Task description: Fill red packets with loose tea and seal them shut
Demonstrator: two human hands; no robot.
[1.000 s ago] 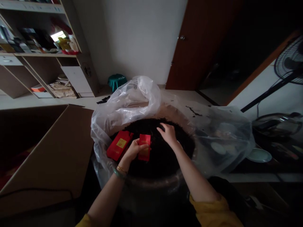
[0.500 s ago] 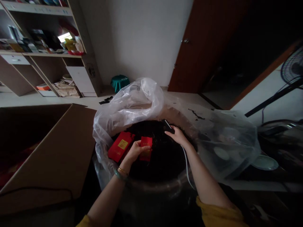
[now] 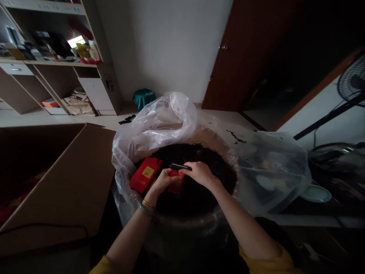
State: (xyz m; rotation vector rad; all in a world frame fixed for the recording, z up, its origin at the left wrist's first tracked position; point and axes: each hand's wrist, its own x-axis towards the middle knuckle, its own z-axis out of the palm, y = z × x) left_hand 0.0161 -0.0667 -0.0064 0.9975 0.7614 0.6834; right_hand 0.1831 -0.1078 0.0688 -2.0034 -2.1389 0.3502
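My left hand [image 3: 162, 181] is closed on a small red sachet [image 3: 175, 186], thumb on its front. In my right hand [image 3: 201, 174] is a black bar-shaped device [image 3: 177, 166], which looks like a hand-held bag sealer. The bar lies across the sachet's top edge, and both hands nearly touch. Below them a round container [image 3: 218, 142], lined with clear plastic, holds dark loose material [image 3: 196, 199] like tea leaves. A larger red pouch [image 3: 139, 180] with a yellow label rests on this material at the left.
A big open cardboard box [image 3: 85, 175] stands at the left with red items inside. Clear plastic sheeting [image 3: 265, 167] spreads to the right, near a pale dish [image 3: 316, 193]. Behind are shelves [image 3: 105, 91], a green-covered bin [image 3: 144, 98] and a door [image 3: 242, 57]; a fan [image 3: 353, 82] is at right.
My right hand has moved left with the black device, from the container's far right side to the sachet's top edge. My left hand still holds the sachet in nearly the same place.
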